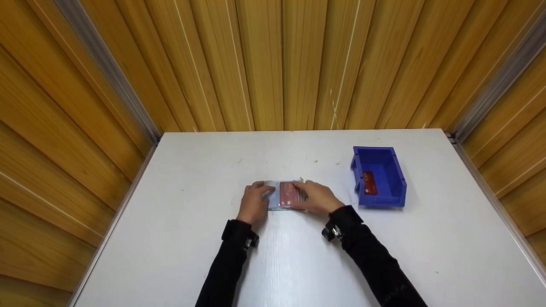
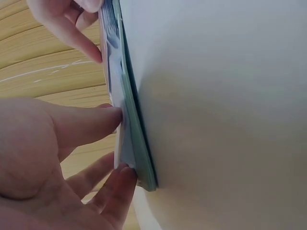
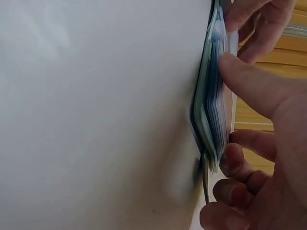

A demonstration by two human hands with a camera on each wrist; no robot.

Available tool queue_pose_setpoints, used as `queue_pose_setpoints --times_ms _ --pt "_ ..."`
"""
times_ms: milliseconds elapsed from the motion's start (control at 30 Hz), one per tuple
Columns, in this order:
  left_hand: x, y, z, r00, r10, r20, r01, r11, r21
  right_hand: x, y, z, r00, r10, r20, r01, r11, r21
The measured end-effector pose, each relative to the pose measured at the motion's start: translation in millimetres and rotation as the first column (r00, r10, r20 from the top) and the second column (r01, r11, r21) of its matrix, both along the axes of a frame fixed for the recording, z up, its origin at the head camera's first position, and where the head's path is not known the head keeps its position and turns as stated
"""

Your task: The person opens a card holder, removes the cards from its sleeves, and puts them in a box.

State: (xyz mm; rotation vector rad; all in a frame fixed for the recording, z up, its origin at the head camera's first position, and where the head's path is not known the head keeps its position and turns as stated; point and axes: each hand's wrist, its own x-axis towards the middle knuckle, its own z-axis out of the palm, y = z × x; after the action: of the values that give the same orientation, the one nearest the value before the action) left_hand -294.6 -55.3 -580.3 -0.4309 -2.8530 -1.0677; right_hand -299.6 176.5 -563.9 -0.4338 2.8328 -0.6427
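A small card holder (image 1: 274,201) with clear plastic sleeves lies spread on the white table. A red card (image 1: 288,194) shows on its right side, paler than the one in the bin; whether it is fully inside a sleeve I cannot tell. My left hand (image 1: 254,201) grips the holder's left part, thumb on the near side and fingertips at the outer edge, as the left wrist view (image 2: 72,143) shows. My right hand (image 1: 319,197) pinches the right part around the red card. Layered sleeves (image 3: 216,100) fan beneath the right thumb (image 3: 244,76) in the right wrist view.
On the right stands a blue plastic bin (image 1: 401,183) with another red card (image 1: 370,183) inside, leaning near its left wall. The white table (image 1: 170,238) ends at a yellow wood-patterned wall (image 1: 281,64) behind and at both sides.
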Motion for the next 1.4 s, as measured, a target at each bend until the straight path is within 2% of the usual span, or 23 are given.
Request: queue_pose_setpoints --times_ms 233,333,400,500,600,633,833,967,1133,1267,1400 --pt "3.7 8.8 2.1 0.995 0.045 -0.090 -0.054 0.994 -0.099 -4.6 14.0 -4.3 0.999 0.010 0.035 -0.006 0.993 -0.119" --pt "3.9 17.2 1.9 0.994 0.038 -0.102 -0.046 0.996 -0.075 -5.3 15.2 -6.7 0.999 -0.004 0.040 0.009 0.991 -0.137" --pt "3.8 22.0 1.0 0.997 0.036 -0.066 -0.037 0.999 -0.024 -4.8 14.9 -9.0 0.999 -0.011 0.041 0.016 0.990 -0.137" --pt "1.2 26.5 0.7 0.996 0.057 0.062 -0.062 0.995 0.083 -5.3 14.5 -11.2 0.999 -0.007 0.038 0.012 0.992 -0.123" --pt "-2.0 28.4 0.9 0.978 0.076 0.193 -0.105 0.984 0.146 -5.1 14.8 -12.1 0.999 0.002 0.045 0.003 0.993 -0.115" --pt "-3.6 29.0 1.1 0.974 0.079 0.214 -0.112 0.983 0.149 -5.3 15.2 -11.7 0.999 0.002 0.044 0.003 0.993 -0.115" --pt "-11.2 33.3 2.6 0.979 0.078 0.188 -0.097 0.991 0.096 -6.8 17.4 -7.4 1.000 0.016 0.012 -0.014 0.994 -0.107" --pt "-10.1 33.7 3.7 0.974 0.086 0.208 -0.112 0.987 0.117 -7.6 17.8 -7.9 0.999 0.039 0.003 -0.038 0.995 -0.094" --pt "-8.4 33.1 1.8 0.984 0.094 0.152 -0.110 0.989 0.100 -7.0 16.8 -9.2 0.999 0.053 -0.006 -0.054 0.995 -0.090" --pt "-9.0 32.8 0.2 0.982 0.095 0.163 -0.108 0.991 0.073 -6.1 15.7 -9.1 0.998 0.058 -0.010 -0.058 0.995 -0.080" --pt "-11.0 32.6 -0.9 0.982 0.092 0.167 -0.109 0.990 0.094 -7.7 17.4 -6.8 0.998 0.063 -0.009 -0.064 0.996 -0.065"
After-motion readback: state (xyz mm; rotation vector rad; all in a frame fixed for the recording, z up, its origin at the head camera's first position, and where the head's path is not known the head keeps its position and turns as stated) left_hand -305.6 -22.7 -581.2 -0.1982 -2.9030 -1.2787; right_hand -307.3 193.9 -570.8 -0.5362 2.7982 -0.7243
